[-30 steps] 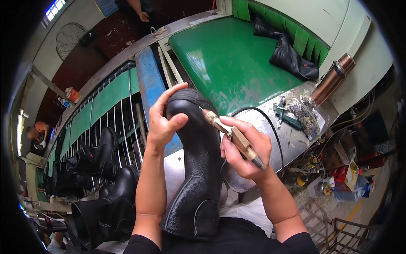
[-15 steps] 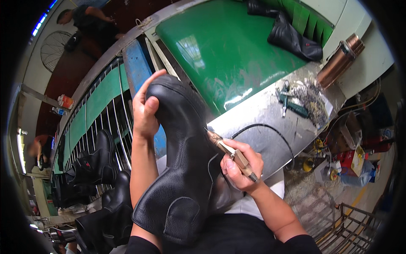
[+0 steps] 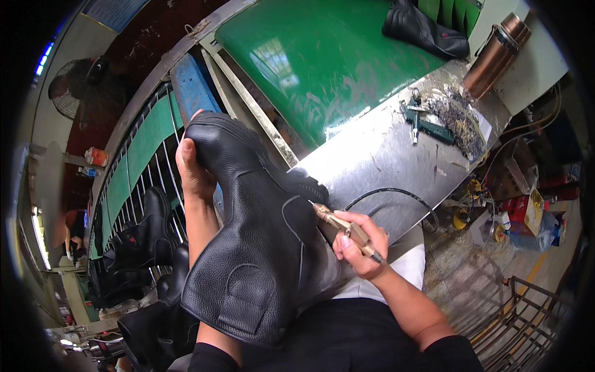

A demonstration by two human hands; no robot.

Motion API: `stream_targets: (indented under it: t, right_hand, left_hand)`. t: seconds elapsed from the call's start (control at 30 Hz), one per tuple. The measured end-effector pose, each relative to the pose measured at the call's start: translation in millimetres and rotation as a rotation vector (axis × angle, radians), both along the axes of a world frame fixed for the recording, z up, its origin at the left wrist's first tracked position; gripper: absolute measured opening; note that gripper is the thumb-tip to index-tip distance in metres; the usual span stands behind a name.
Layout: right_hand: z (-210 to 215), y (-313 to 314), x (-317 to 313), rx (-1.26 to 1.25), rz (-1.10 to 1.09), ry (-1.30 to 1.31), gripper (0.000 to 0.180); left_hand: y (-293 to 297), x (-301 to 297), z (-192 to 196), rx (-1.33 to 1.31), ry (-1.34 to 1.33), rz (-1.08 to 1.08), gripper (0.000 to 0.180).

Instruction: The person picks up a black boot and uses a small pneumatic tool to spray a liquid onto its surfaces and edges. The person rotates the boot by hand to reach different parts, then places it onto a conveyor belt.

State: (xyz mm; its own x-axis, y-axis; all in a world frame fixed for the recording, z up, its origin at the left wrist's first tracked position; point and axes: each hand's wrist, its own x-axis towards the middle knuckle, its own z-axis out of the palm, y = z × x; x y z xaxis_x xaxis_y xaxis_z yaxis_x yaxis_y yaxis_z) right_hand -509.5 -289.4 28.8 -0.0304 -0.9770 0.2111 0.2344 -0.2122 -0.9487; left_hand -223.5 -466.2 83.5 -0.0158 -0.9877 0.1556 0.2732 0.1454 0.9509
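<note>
A tall black leather boot (image 3: 248, 229) lies across my left forearm, its toe pointing away from me. My left hand (image 3: 196, 170) grips it at the toe, thumb on the upper and the other fingers mostly hidden behind. In my right hand (image 3: 364, 245) is a brass-coloured, pen-shaped tool (image 3: 339, 224) with a thin pointed tip. That tip is at the seam near the boot's heel; whether it touches the leather I cannot tell. The ridged sole shows along the boot's right side.
A green conveyor belt (image 3: 322, 68) bears another black boot (image 3: 427, 31). On the metal ledge (image 3: 372, 161) are a black hose (image 3: 396, 190), a green-handled tool (image 3: 434, 130) and a copper-coloured flask (image 3: 496, 56). More boots (image 3: 145, 229) lie on a wire rack at left.
The boot has turned and come a little to the left, bringing its heel and sole into view. The tool's tip has shifted from the boot's side to near the heel.
</note>
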Motion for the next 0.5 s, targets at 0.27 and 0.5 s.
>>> stream_targets:
  t: [0.27, 0.5]
  right_hand:
    - [3.4, 9.9, 9.8, 0.263, 0.073, -0.297, 0.031]
    - [-8.4, -9.0, 45.1, 0.231, 0.092, -0.219, 0.032]
  left_hand:
    - [76.2, 23.7, -7.0, 0.327, 0.318, 0.238, 0.054]
    - [195.7, 59.4, -34.2, 0.499, 0.119, 0.520, 0.052]
